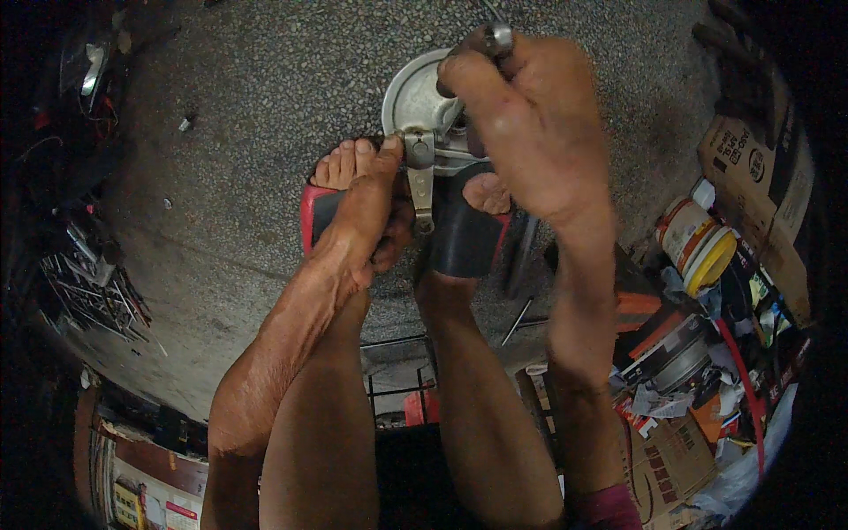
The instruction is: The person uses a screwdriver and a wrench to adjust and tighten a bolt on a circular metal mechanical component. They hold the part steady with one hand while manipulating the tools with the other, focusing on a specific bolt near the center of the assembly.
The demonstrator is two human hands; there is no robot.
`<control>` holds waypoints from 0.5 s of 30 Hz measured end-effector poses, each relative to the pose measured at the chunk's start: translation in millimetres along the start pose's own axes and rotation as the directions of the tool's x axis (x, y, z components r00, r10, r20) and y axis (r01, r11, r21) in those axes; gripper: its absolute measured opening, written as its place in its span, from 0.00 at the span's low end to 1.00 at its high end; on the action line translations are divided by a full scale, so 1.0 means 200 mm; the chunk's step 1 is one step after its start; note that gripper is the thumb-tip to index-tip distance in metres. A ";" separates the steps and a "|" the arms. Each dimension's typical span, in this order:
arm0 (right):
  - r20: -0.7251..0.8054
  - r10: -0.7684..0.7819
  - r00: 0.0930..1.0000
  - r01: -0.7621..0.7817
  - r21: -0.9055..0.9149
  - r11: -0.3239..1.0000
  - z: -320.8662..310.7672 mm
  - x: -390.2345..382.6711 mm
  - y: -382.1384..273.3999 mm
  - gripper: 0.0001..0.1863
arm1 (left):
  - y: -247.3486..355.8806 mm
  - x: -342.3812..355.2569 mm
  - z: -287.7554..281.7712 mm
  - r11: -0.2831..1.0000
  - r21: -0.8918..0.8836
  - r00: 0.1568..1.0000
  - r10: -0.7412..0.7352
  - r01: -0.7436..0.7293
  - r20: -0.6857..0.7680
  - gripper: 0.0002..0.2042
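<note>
On the floor between my feet is a round silver metal plate, like a brake backing plate, with a flat metal lever arm pointing back toward me. My left hand is closed at the lever, thumb by its upper end; the other fingers are partly hidden in shadow beneath. Over the plate's right side, my right hand makes a fist around a metal tool with a shiny round end. Most of that tool is covered by the fist, so its kind is unclear. The hand also hides part of the plate.
My feet wear black and red sandals. A small metal piece lies on the speckled floor at left, with a pile of thin metal tools below it. Cardboard boxes, a white and yellow tub and scraps crowd the right.
</note>
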State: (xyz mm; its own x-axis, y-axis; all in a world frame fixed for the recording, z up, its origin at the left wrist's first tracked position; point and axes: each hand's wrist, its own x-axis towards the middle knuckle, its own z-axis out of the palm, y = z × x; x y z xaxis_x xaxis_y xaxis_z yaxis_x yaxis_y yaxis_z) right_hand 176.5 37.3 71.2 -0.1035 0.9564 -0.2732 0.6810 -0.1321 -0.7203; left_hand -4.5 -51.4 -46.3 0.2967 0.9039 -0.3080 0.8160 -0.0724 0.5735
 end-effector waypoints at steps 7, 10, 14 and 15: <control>-0.152 0.189 0.970 -0.172 0.120 0.978 0.10 -0.26 -0.11 0.08 | -0.01 -0.01 -0.02 0.999 0.038 1.000 -0.012 0.013 -0.019 0.10; -0.298 -0.233 0.926 0.210 -0.106 0.972 0.26 -0.51 0.02 0.10 | 0.01 0.01 -0.04 0.989 0.138 0.997 0.052 -0.059 0.055 0.11; -0.095 -0.310 0.946 0.267 -0.313 0.911 0.41 -0.75 0.15 0.13 | 0.01 0.02 -0.02 0.998 0.023 0.991 -0.068 0.066 0.114 0.13; -0.125 -0.280 0.952 0.243 -0.253 0.937 0.39 -0.76 0.17 0.14 | 0.01 0.01 -0.03 0.997 -0.020 0.993 -0.078 0.080 0.094 0.14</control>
State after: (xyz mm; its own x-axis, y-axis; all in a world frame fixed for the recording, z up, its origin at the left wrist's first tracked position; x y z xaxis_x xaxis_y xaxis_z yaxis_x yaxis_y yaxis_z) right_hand 157.7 -132.3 38.4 -0.1986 0.9798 0.0220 0.7960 0.1743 -0.5797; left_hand -5.8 -47.8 -42.2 0.2772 0.8634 -0.4215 0.8273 0.0086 0.5617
